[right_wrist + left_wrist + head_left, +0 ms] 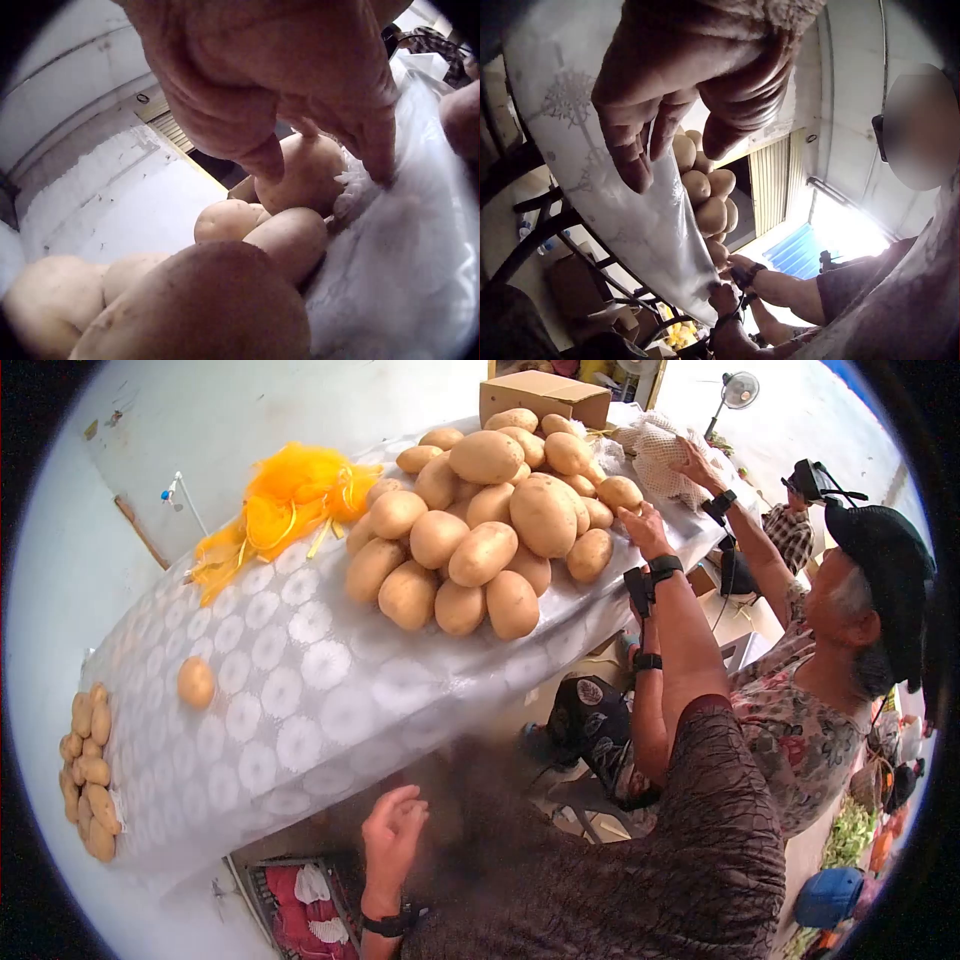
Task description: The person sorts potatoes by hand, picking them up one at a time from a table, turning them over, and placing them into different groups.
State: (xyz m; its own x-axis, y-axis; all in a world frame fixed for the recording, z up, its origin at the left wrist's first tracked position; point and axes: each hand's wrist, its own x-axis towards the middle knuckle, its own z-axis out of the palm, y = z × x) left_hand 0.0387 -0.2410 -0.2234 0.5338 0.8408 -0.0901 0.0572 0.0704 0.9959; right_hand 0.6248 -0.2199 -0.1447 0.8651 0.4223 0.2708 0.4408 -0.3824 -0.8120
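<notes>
My right hand [648, 532] is at the right end of a heap of potatoes [480, 550] on the table. Its thumb and fingers grip a potato [300, 176] at the edge of that heap, seen between them in the right wrist view. Part of this potato is hidden behind the fingers. My left hand [392, 845] hangs in front of the table's near edge, fingers loosely bent and holding nothing. In the left wrist view, the left hand [697, 82] shows above the tablecloth, with the heap beyond it.
A patterned plastic cloth [280, 680] covers the table. Orange mesh bags [290, 505] lie behind one lone potato [196, 682]; more potatoes [90, 770] sit at the far left. A cardboard box [545, 398] stands behind the heap. Another person's hand [700, 468] touches white netting [662, 455].
</notes>
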